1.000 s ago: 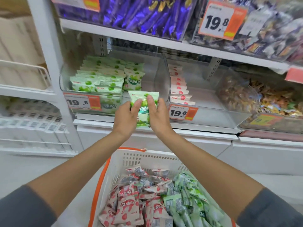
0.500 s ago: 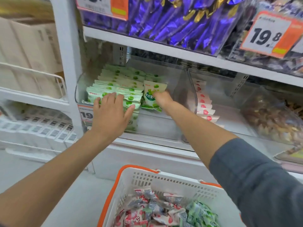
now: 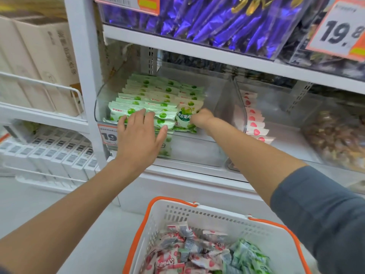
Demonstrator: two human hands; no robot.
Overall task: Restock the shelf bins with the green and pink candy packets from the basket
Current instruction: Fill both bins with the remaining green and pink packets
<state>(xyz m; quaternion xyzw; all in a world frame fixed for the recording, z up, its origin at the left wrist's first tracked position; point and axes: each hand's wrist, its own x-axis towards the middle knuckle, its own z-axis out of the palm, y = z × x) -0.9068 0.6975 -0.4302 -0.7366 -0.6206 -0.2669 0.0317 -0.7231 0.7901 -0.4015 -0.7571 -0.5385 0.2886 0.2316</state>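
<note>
A: So, left hand [image 3: 138,139] first. What's it doing?
B: Flat, fingers spread, holding nothing. It presses on the front of the stacked green packets [image 3: 142,95] in the clear bin [image 3: 223,91]. My read: it braces the rows so they don't tip forward.
A: Right hand?
B: Right hand [image 3: 201,118] is just right of the left, inside the same bin, curled on a single green packet [image 3: 185,117]. The packet is upright and touches the right-hand column. It looks like it's being slotted in at the front. Fingertips are hidden behind it.
A: Pink?
B: Pink packets [image 3: 253,123] sit lined up in the next bin, right of the right forearm, past the divider. No hand is on them.
A: Supply?
B: Basket [image 3: 197,216] sits below both forearms, white with an orange rim, pink and green mixed inside. Plenty left, I'd say.
A: Surroundings?
B: White shop shelving. Price tag [image 3: 107,135] is at the left hand's left edge, partly covered. White barcoded boxes [image 3: 59,155] are further left. Purple packets [image 3: 217,22] hang above both hands. Far right there's a 19.8 sign [image 3: 339,30] and brown mixed candy [image 3: 335,139].
</note>
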